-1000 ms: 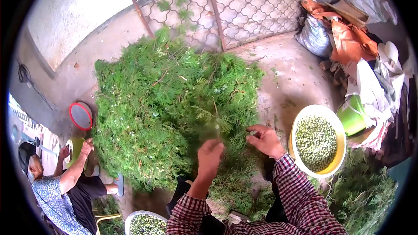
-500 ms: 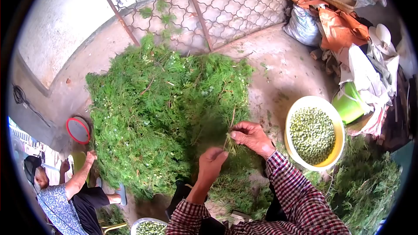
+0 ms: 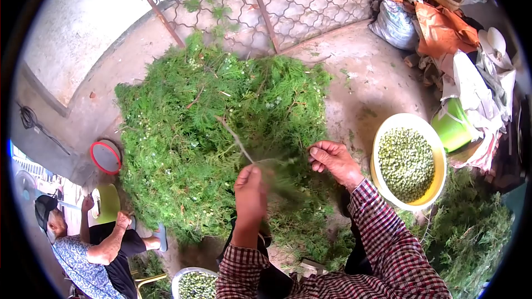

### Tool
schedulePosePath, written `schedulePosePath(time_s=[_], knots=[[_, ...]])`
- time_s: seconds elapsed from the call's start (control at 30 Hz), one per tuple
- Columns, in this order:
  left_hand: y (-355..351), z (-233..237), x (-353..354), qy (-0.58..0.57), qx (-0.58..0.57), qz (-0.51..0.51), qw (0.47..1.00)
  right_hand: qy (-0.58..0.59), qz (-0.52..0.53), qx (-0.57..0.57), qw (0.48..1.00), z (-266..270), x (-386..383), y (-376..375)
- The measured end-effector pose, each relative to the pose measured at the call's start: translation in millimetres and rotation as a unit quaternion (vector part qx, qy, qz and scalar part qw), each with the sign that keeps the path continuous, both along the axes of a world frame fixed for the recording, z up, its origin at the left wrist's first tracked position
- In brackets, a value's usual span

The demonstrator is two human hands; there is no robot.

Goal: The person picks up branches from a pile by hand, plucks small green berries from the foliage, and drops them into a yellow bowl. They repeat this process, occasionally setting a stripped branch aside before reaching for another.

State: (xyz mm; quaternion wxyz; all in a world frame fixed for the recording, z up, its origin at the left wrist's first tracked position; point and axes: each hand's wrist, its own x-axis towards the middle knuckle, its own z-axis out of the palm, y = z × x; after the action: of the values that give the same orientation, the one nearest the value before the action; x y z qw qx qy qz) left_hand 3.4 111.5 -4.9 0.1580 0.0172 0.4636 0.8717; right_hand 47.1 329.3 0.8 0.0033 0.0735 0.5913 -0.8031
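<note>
Moved since the earlier frame: right hand, now clear of the left hand where the two had nearly met; stem of the held sprig, formerly near upright, now leaning out to the left.

Item, left hand: thumb and fingers clamped on the sprig, partly blurred.

Item, right hand: fingers curled, tips drawn together; whether anything is pinched there cannot be told.

Item, sprig: one, gripped partway along, out over the near part of the branch pile. Left fingers nearer, being in contact; from the right fingers it lies to the left, with a gap between. Long axis slanting: bare stem end pointing forward and left from the left fingers, away from the body. Leafy end blurred, apparently trailing to the right of those fingers, toward the right hand; exact tip not discernible.

Item, basin, yellow inside, holding small green pieces: just right of the right fingers.

Item, bowl, similar contents: behind and left of the left fingers, cut off at the lower edge.

Item, red-rimmed round object: well to the left of the left fingers, beside the pile.
</note>
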Motion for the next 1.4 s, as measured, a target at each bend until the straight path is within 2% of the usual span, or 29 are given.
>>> schedulePosePath(time_s=[0.07, 0.2, 0.3, 0.43, 0.53, 0.73, 0.87, 1.0, 1.03, 1.1, 1.2, 1.4], knots=[[-2.2, 2.2, -6.2, -0.047, 0.067, 0.004, 0.997, -0.004, 0.005, 0.003, 1.0, -1.5, -0.3, -1.0], [-6.5, 7.3, -7.7, -0.043, 0.156, -0.071, 0.984, -0.004, 0.04, 0.028, 0.999, -1.1, 1.6, -6.4], [-5.8, 7.6, -6.4, -0.039, 0.128, -0.061, 0.989, -0.005, 0.072, 0.041, 0.997, 0.7, 3.6, -11.3], [-5.4, 2.8, -8.3, -0.087, 0.173, -0.048, 0.98, -0.02, 0.117, 0.074, 0.99, 7.6, 4.6, -16.6], [-5.9, 3.0, -9.6, -0.084, 0.186, -0.058, 0.977, -0.015, 0.099, 0.016, 0.995, 6.8, 4.1, -14.6], [-6.8, 3.2, -11.0, -0.067, 0.209, -0.081, 0.972, -0.021, 0.026, 0.04, 0.999, 0.1, -1.2, -9.1], [-9.6, 0.8, -10.4, -0.042, 0.207, -0.105, 0.972, -0.001, 0.047, 0.113, 0.992, -7.6, -8.4, -28.1], [-12.9, -5.8, -15.6, -0.015, 0.246, -0.153, 0.957, 0.013, 0.123, 0.142, 0.982, -14.7, -10.3, -41.8], [-12.0, -0.4, -12.7, -0.032, 0.224, -0.12, 0.967, -0.009, 0.151, 0.095, 0.984, -11.5, -9.3, -43.4], [-8.8, 12.9, -3.6, -0.066, 0.179, -0.053, 0.98, -0.017, 0.149, 0.082, 0.985, -11.7, -9.5, -46.0], [-13.3, 5.0, -9.3, -0.046, 0.219, -0.109, 0.969, 0.003, 0.148, 0.085, 0.985, -9.7, -8.8, -50.0], [-15.7, 5.4, -8.4, -0.048, 0.201, -0.105, 0.973, 0.019, 0.151, 0.099, 0.983, -15.0, -9.0, -52.1]])
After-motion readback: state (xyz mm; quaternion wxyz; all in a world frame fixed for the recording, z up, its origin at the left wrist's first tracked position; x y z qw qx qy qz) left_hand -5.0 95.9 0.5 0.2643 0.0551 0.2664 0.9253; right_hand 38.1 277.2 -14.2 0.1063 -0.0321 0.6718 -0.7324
